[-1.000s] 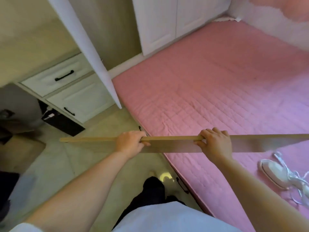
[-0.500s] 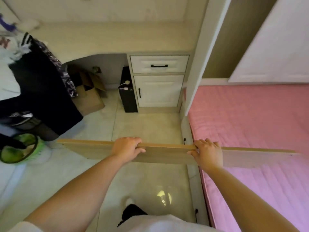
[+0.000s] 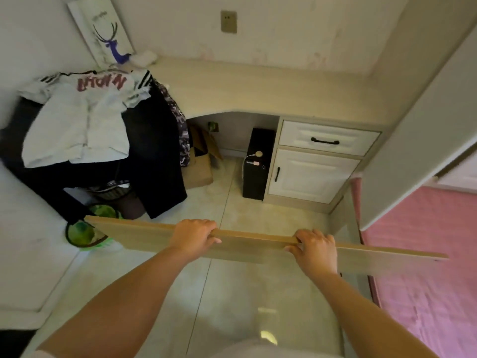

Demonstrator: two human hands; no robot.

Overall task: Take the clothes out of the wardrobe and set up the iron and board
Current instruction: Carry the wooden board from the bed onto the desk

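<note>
Board: a long wooden board held level above the tiled floor, one end reaching over the pink mattress.
Left hand: left hand curled over the top edge, gripping it.
Right hand: right hand clamped on the same edge, further right.
Clothes: white shirt and dark garments heaped at left, beside the desk.

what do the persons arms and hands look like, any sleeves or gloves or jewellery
Both forearms are bare up to the bottom edge of the view. The left hand and right hand wear no gloves, and no rings, watch or bracelet show. A sliver of white fabric, perhaps a short sleeve, shows by the left arm.
</note>
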